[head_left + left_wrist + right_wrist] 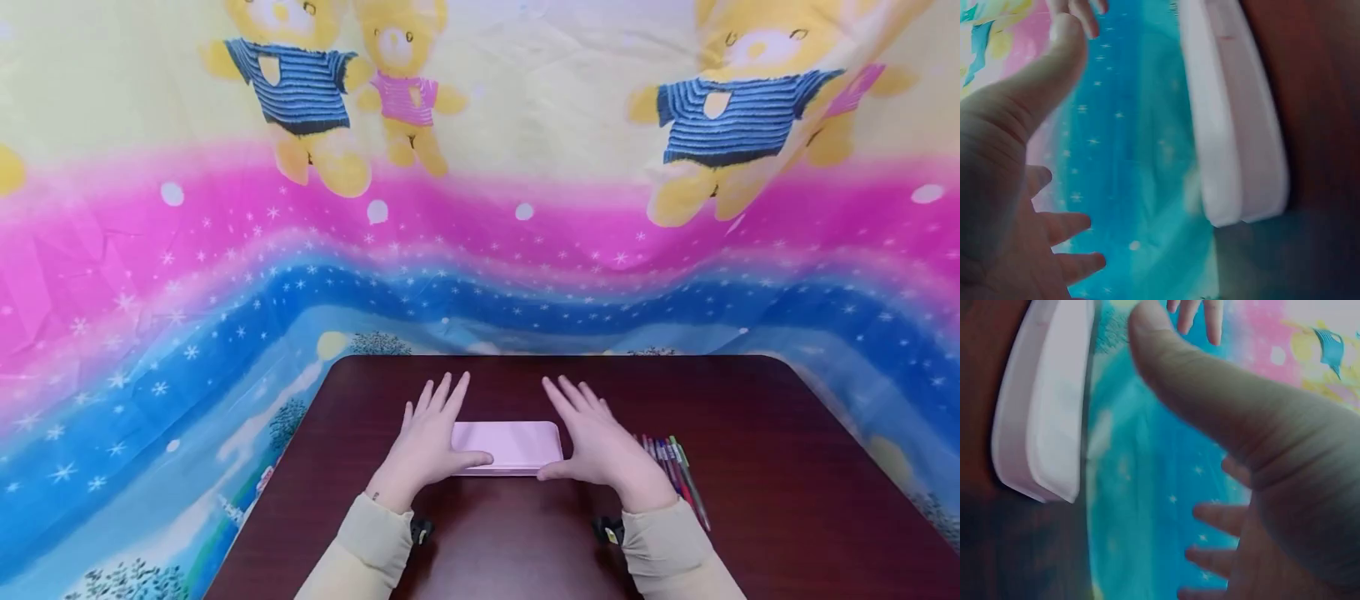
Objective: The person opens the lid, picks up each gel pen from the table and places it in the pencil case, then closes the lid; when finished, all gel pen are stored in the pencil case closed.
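Observation:
A pale pink, rounded rectangular case lies lid up on the dark wooden table, with a seam along its side. My left hand is spread at its left end, fingers straight and thumb over the near corner in the head view. At the opposite end my right hand is held the same way, thumb pointing inward. Both wrist views show the case apart from the hand, with nothing held; the right wrist view shows the case beyond the thumb.
Several pens lie in a bundle on the table, just right of my right hand. Behind the table's far edge hangs a colourful cloth printed with bears.

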The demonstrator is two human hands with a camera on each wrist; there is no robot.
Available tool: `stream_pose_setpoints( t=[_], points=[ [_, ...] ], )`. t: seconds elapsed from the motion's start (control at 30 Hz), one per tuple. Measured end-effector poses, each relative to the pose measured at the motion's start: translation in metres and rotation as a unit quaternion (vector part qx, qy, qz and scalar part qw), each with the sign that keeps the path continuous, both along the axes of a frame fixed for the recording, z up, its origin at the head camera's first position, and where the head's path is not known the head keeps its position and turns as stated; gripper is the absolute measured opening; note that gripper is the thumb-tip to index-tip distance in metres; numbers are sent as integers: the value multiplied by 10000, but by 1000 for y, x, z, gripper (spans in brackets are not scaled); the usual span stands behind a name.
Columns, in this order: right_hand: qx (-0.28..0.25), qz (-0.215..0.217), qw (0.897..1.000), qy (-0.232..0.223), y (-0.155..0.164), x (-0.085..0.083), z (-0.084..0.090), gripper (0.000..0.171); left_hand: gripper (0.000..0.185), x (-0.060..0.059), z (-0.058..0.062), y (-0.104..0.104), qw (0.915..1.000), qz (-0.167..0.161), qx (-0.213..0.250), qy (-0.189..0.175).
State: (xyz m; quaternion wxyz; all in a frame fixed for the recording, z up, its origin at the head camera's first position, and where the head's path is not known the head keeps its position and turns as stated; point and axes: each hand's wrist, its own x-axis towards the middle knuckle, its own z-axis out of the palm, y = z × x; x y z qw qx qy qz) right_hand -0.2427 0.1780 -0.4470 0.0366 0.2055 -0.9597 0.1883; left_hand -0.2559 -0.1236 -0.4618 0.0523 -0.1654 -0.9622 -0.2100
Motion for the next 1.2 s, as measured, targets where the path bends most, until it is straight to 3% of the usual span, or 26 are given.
stream_pose_setpoints(
  t=[0.27,0.47,0.67,0.93,1.2],
  points=[
    [-31,527,9980,-343,-16,-16,-30,110,136,-2,-24,-24,9996,-14,91,-272],
    [62,697,9953,-666,-22,-26,-50,105,130,-4,-38,-35,9972,5,67,-746],
    [185,693,9957,-591,-27,-35,-57,102,117,-14,-51,-44,9942,-107,246,-1044],
    [123,587,9966,-556,-31,-44,-58,104,115,-31,-58,-45,9912,-289,378,-1233],
    [-76,553,9968,-576,-32,-47,-61,102,109,-40,-58,-38,9916,-182,221,-1259]
  ],
)
